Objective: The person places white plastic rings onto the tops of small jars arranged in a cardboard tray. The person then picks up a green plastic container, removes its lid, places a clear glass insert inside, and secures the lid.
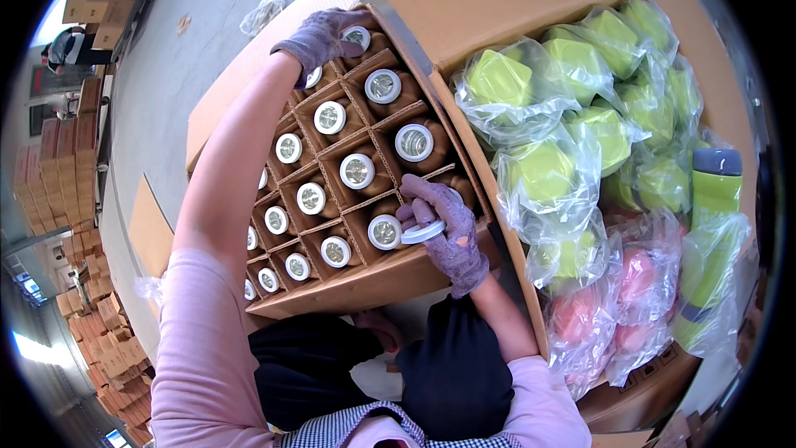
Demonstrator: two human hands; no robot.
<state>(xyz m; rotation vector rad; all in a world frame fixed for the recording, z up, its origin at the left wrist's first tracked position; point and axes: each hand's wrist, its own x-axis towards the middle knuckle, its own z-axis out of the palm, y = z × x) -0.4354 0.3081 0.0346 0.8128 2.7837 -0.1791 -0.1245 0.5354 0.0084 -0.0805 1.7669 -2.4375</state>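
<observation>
A cardboard box (pixel 365 275) in front of me is split by cardboard dividers into cells, with a bottle-like container standing in many of them. Their round tops have white rims and shiny, clear-looking centres. At the far corner, my left hand (pixel 319 38), in a grey-purple glove, has its fingers and thumb closed around one white-rimmed top (pixel 356 39). My right hand (pixel 450 236), gloved alike, is above the near right corner. Between its bent fingers and thumb is a tilted white-rimmed round lid (pixel 423 232). The glove partly hides the cell beneath.
On the right, an open carton (pixel 489 199) holds lime-green bottles (pixel 543 172) and pink ones (pixel 637 274) in clear plastic bags. One green bottle with a dark cap (pixel 715 199) stands along its right side. Stacked cartons (pixel 58 166) and another person (pixel 75 48) are far left.
</observation>
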